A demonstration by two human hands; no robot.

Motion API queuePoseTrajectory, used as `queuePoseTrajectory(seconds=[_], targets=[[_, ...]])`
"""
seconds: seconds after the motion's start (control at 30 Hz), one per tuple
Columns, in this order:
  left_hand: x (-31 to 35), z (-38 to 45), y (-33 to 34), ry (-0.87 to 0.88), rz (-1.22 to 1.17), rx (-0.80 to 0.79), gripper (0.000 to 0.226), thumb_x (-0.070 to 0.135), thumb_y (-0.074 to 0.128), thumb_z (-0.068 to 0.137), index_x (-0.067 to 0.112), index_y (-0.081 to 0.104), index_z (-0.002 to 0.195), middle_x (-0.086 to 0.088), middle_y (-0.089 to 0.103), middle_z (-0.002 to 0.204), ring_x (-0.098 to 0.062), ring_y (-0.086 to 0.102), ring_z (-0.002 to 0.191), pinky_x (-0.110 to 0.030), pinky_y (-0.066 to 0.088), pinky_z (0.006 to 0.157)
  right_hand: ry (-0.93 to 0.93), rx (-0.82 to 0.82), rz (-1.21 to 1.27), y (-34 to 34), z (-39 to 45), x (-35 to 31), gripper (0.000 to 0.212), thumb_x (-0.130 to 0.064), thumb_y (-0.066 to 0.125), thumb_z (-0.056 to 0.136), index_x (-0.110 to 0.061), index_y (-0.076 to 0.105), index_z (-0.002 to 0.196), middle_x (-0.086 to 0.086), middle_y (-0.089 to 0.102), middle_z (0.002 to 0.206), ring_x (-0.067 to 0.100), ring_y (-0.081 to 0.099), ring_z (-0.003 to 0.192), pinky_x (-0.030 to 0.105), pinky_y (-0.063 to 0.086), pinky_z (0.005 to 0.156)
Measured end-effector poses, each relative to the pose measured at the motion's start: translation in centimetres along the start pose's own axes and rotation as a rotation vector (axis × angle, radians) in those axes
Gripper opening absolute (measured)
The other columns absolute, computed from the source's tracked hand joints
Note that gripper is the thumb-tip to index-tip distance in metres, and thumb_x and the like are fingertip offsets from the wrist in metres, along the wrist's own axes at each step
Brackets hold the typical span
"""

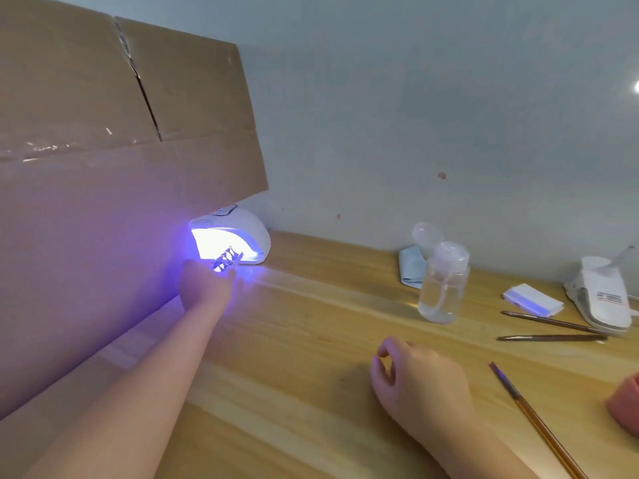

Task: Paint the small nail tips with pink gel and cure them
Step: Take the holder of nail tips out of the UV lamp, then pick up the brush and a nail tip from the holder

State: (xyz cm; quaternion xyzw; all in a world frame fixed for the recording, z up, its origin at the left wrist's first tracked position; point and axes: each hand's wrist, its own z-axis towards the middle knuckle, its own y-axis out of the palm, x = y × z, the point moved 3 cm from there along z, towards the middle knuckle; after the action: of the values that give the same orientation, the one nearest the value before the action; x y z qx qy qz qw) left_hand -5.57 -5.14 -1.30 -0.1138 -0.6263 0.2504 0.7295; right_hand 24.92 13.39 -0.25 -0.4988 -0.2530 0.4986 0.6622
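Observation:
A white curing lamp [250,231] stands at the back of the wooden table [311,323], lit bright violet inside. My left hand [205,286] reaches to its opening and holds a strip of small nail tips [226,261] in the light; the fingers are partly washed out by the glare. My right hand [413,378] rests on the table near the front, fingers loosely curled, holding nothing. A thin gel brush [529,413] with an orange handle lies to its right.
A big cardboard sheet [114,140] leans along the left. A clear pump bottle [444,285], a blue cloth [408,266], a white buffer block [532,300], two dark sticks [551,330], a white packet [603,295] and a pink object [626,402] sit at right.

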Motion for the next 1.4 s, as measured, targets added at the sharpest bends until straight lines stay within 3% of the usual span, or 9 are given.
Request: queuePoseTrajectory(seconds=[0.17, 0.37, 0.5, 0.6, 0.7, 0.97, 1.13, 1.23, 1.4], targets=[[2.5, -5.4, -3.0, 0.071, -0.107, 0.032, 0.041, 0.04, 0.078, 0.074, 0.012, 0.063, 0.099, -0.004, 0.07, 0.079, -0.025, 0.069, 0.07, -0.035, 0.054, 0.061, -0.044, 0.056, 0.171, -4.8, -0.6, 1.6, 0.019, -0.044, 0.046, 0.09, -0.032, 0.06, 0.09, -0.01, 0.061, 0.066, 0.007, 0.057, 0.062, 0.024, 0.045, 0.053], [12.2, -16.6, -3.1, 0.224, -0.549, -0.365, 0.037, 0.026, 0.085, 0.072, 0.028, 0.055, 0.093, 0.001, 0.074, 0.08, -0.013, 0.073, 0.066, -0.029, 0.052, 0.067, 0.079, 0.273, 0.499, -10.0, -7.2, 8.9, 0.007, -0.036, 0.059, 0.084, -0.03, 0.064, 0.083, -0.003, 0.057, 0.054, 0.012, 0.053, 0.053, 0.029, 0.044, 0.053], [17.3, -27.9, 0.4, 0.37, -0.652, -0.697, 0.035, 0.02, 0.08, 0.076, 0.025, 0.054, 0.098, 0.012, 0.074, 0.083, -0.012, 0.073, 0.075, -0.026, 0.057, 0.068, 0.256, 0.313, 0.738, -11.2, -12.0, 13.8, 0.042, -0.055, 0.062, 0.076, -0.035, 0.054, 0.111, -0.004, 0.064, 0.077, 0.011, 0.062, 0.065, 0.032, 0.054, 0.057], [18.2, -34.5, 3.6, 0.447, -0.642, -0.816, 0.034, 0.016, 0.079, 0.077, 0.025, 0.053, 0.097, 0.009, 0.073, 0.082, -0.007, 0.071, 0.078, -0.024, 0.057, 0.073, 0.348, 0.285, 1.016, -12.0, -13.5, 17.1, 0.076, -0.046, 0.077, 0.064, -0.03, 0.041, 0.129, -0.006, 0.07, 0.099, 0.009, 0.068, 0.09, 0.025, 0.056, 0.071], [17.8, -37.9, 6.2, 0.486, -0.593, -0.86, 0.032, 0.015, 0.078, 0.079, 0.025, 0.053, 0.096, 0.004, 0.071, 0.087, -0.005, 0.068, 0.082, -0.02, 0.055, 0.075, 0.404, 0.308, 1.17, -12.8, -13.8, 19.9, 0.074, -0.034, 0.079, 0.061, -0.026, 0.046, 0.127, -0.006, 0.073, 0.101, 0.009, 0.069, 0.095, 0.021, 0.056, 0.076], [15.4, -38.8, 8.1, 0.61, -0.46, -0.847, 0.035, 0.014, 0.082, 0.074, 0.026, 0.054, 0.091, 0.02, 0.07, 0.09, 0.004, 0.066, 0.086, -0.007, 0.048, 0.073, 0.456, 0.205, 1.054, -11.7, -14.9, 23.7, 0.044, -0.024, 0.083, 0.056, -0.016, 0.07, 0.096, 0.003, 0.074, 0.081, 0.012, 0.067, 0.071, 0.02, 0.053, 0.058], [14.4, -39.1, 8.1, 0.788, -0.219, -0.763, 0.038, 0.03, 0.085, 0.069, 0.035, 0.051, 0.087, 0.027, 0.067, 0.087, 0.014, 0.058, 0.094, -0.006, 0.037, 0.075, 0.512, 0.107, 0.676, -10.5, -15.2, 25.2, 0.029, -0.03, 0.088, 0.059, -0.031, 0.072, 0.083, -0.014, 0.068, 0.089, 0.004, 0.057, 0.092, 0.019, 0.043, 0.069], [14.3, -39.6, 8.2, 0.853, -0.148, -0.789, 0.037, 0.031, 0.083, 0.073, 0.038, 0.05, 0.087, 0.023, 0.066, 0.09, 0.008, 0.059, 0.096, -0.01, 0.039, 0.079, 0.485, 0.001, 0.442, -9.9, -15.0, 25.2, 0.029, -0.036, 0.085, 0.065, -0.035, 0.067, 0.087, -0.007, 0.063, 0.109, 0.016, 0.049, 0.113, 0.035, 0.043, 0.095], [14.3, -39.7, 8.1, 0.942, -0.005, -0.766, 0.021, 0.05, 0.063, 0.085, 0.042, 0.053, 0.1, 0.026, 0.061, 0.093, 0.004, 0.054, 0.094, -0.014, 0.041, 0.077, 0.455, 0.014, 0.403, -9.9, -14.9, 25.3, 0.035, -0.035, 0.082, 0.069, -0.026, 0.072, 0.101, -0.005, 0.064, 0.109, 0.014, 0.053, 0.111, 0.04, 0.036, 0.107]])
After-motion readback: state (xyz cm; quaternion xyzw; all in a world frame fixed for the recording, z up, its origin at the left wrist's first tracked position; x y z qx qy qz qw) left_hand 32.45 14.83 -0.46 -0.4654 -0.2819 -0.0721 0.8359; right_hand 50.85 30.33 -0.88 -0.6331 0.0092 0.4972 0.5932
